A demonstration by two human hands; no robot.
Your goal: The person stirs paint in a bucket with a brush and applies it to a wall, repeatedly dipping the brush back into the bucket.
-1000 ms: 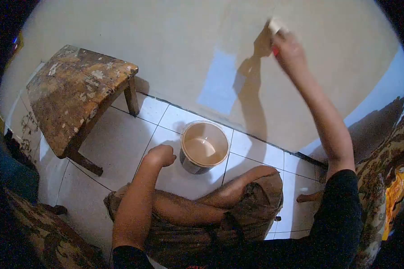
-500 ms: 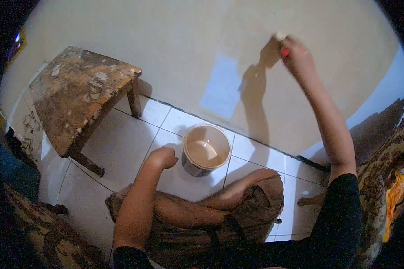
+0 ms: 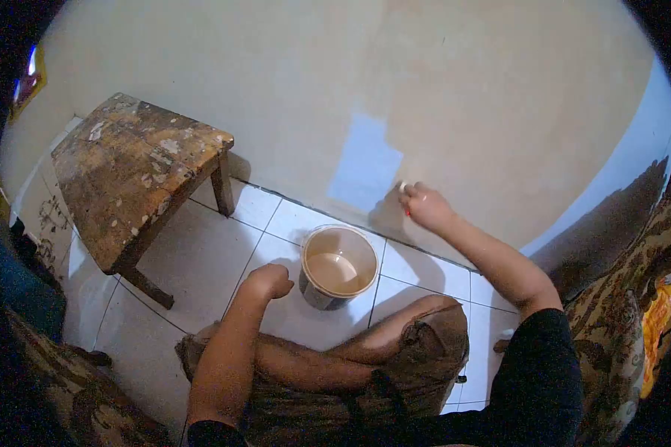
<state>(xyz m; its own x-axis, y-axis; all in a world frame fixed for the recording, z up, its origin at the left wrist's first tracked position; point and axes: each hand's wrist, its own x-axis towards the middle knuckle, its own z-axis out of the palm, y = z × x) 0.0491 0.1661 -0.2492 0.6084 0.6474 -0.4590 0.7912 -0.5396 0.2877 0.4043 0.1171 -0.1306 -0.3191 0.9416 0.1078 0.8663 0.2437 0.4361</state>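
My right hand (image 3: 429, 208) is closed around a paintbrush (image 3: 403, 187) at the lower wall. Only its pale tip and a bit of red handle show; the fingers cover the rest. Just left of the tip is a bluish-white patch (image 3: 365, 167) on the otherwise beige wall (image 3: 492, 112). A round bucket (image 3: 338, 227) with beige liquid in it stands on the floor before my crossed legs. Curled closed, my left hand (image 3: 270, 281) hovers beside the bucket's left side. Its palm is hidden, so I cannot see whether it holds anything.
A worn, paint-spotted wooden stool (image 3: 142, 160) stands at the left by the wall. White floor tiles (image 3: 276, 320) lie around the bucket. Brown patterned fabric (image 3: 611, 328) and an orange-yellow item (image 3: 662, 328) are at the right.
My right hand has moved down and to the left along the wall with the paintbrush, ending beside the bluish-white patch. The left hand stays beside the bucket; the view has tilted up slightly.
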